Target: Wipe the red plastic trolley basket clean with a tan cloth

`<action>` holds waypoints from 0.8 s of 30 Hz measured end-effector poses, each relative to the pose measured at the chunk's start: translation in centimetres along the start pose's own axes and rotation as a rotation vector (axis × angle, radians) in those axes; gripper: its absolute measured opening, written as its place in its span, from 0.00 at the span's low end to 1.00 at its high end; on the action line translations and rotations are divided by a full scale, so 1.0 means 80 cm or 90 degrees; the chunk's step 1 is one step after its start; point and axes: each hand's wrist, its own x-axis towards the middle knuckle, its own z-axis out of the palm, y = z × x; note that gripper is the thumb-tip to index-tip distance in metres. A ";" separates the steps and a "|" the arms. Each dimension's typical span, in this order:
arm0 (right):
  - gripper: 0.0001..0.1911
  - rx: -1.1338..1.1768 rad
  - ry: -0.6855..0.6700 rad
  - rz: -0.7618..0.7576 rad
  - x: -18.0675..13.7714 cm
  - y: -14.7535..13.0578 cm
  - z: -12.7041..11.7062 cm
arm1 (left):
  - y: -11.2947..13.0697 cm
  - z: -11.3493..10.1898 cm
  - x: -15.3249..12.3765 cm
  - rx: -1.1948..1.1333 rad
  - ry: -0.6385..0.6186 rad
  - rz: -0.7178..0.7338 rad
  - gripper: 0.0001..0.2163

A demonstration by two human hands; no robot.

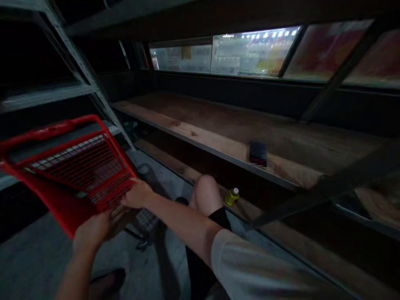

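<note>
A red plastic shopping cart (103,164) with grid walls stands at the left. My right hand (139,193) is closed at the near edge of its basket. Lower down, my left hand (92,229) is curled against the same edge, close to the right one. Dimness and the backs of the hands hide most of the fingers. Something brownish shows between the two hands, too dark to make out. My bent knee (206,191) is right of the cart, beside the shelves.
A long wooden shelf (215,141) runs along the right, with a small blurred dark object (257,153) on its front edge. On the lower board (162,156) stands a yellow bottle (231,196) with a pale cap. A metal rack (84,75) rises behind the cart. A diagonal brace (293,200) crosses the shelves.
</note>
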 end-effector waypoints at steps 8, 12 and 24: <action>0.20 0.024 0.061 0.086 -0.012 0.007 0.002 | 0.030 -0.002 -0.006 -0.008 0.073 -0.038 0.22; 0.17 0.017 0.094 0.098 -0.020 0.016 0.002 | 0.042 0.002 -0.010 -0.018 0.109 -0.021 0.23; 0.17 -0.008 0.070 0.115 -0.047 0.022 -0.001 | 0.072 0.006 -0.030 -0.003 0.147 -0.022 0.19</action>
